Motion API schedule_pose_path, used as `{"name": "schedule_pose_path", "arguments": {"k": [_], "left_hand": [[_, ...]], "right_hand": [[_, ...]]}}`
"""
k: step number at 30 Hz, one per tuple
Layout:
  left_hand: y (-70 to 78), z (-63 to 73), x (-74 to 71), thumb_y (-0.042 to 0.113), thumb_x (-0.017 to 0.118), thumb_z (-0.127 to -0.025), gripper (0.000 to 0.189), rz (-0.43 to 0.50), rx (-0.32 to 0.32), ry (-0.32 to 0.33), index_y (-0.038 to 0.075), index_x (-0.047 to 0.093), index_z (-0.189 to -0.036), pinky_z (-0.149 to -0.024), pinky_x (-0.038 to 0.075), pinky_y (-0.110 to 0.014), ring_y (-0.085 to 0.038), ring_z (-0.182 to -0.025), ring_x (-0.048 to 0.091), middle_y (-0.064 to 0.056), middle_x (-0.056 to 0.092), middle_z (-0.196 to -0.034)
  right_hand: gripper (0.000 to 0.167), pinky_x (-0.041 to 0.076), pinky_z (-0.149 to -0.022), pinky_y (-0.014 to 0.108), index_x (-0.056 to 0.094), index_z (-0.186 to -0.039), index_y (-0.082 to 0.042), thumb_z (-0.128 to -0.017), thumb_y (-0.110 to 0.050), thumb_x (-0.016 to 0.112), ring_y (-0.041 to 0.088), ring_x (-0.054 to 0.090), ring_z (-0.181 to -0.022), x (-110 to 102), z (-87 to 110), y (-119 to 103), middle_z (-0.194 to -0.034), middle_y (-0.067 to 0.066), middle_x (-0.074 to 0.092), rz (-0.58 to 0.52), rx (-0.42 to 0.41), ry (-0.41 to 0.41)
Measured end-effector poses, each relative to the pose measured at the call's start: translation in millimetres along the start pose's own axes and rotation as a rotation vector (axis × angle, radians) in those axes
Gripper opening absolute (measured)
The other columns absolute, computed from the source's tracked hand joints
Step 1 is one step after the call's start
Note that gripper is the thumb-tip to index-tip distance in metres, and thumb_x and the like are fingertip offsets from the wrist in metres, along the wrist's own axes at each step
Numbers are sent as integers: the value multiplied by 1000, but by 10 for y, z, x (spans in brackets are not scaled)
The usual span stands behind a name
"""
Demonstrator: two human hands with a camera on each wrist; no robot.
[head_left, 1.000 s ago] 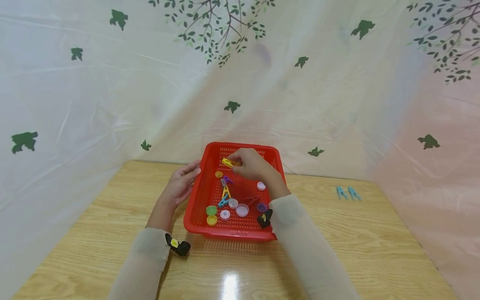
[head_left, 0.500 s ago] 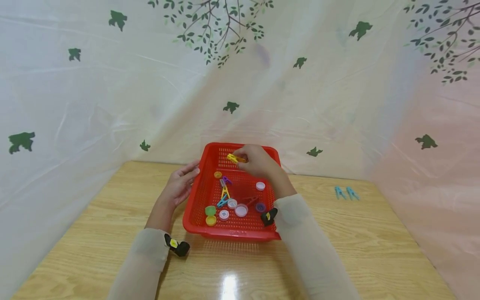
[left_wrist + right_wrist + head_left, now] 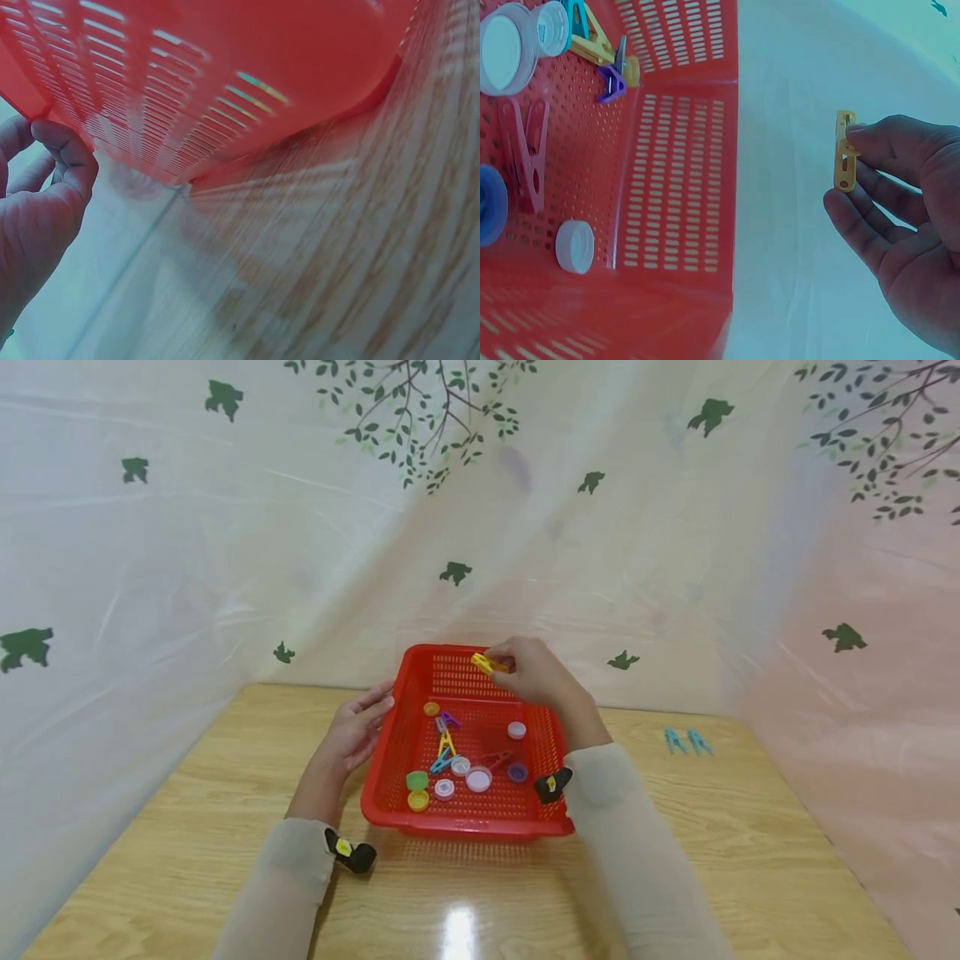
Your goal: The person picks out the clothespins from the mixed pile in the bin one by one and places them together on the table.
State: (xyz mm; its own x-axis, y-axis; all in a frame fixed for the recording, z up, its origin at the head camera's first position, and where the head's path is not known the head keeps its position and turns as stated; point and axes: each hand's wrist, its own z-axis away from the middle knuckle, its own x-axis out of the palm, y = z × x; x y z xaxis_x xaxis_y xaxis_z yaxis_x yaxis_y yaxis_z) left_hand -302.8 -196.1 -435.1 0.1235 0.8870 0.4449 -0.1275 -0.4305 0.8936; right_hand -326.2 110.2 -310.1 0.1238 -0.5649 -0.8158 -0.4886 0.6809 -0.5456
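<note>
A red plastic basket (image 3: 468,828) stands on the table. At its left side my left hand (image 3: 351,737) pinches the rim; the left wrist view shows thumb and finger on that edge. My right hand (image 3: 536,672) holds a yellow clothespin (image 3: 845,154) between thumb and fingers, above the basket's far end. Inside the basket lie a purple clothespin (image 3: 450,720), another yellow clothespin (image 3: 446,745), a blue clothespin (image 3: 441,763) and a red clothespin (image 3: 526,154). Several bottle caps lie among them, including a green cap (image 3: 417,780) and a white cap (image 3: 574,246).
Two light blue clothespins (image 3: 688,742) lie side by side on the wooden table (image 3: 720,835), right of the basket. A pale curtain (image 3: 337,568) with leaf and bird prints hangs close behind the table's far edge.
My right hand has moved right and slightly farther back, carrying the yellow clothespin. The left hand keeps its place at the basket's rim. The head view has shifted slightly.
</note>
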Motion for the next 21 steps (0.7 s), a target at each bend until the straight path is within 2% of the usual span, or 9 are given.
{"name": "schedule_pose_path", "arguments": {"k": [11,16,21], "left_hand": [[0,-5,-3,18,66,-101,58,22,-4,3,12,46,-155,-95,57,-36,-20,-116,66,-11,52,-148],[-1,0,-10,18,66,-101,58,32,-6,7,12,46,-154,-94,57,-37,-18,-111,68,-8,57,-141],[-2,2,2,15,66,-101,56,42,-2,12,11,47,-154,-93,58,-36,-17,-108,69,-5,62,-134]], "right_hand": [[32,59,-82,35,70,-129,-5,-98,-14,69,23,62,-95,-136,92,114,-110,7,66,30,17,28],[32,59,-81,36,70,-129,-5,-98,-14,69,23,63,-95,-193,125,159,-109,7,66,45,-3,28],[33,58,-83,38,70,-130,-6,-99,-15,68,23,63,-96,-262,173,198,-110,7,67,50,21,42]]}}
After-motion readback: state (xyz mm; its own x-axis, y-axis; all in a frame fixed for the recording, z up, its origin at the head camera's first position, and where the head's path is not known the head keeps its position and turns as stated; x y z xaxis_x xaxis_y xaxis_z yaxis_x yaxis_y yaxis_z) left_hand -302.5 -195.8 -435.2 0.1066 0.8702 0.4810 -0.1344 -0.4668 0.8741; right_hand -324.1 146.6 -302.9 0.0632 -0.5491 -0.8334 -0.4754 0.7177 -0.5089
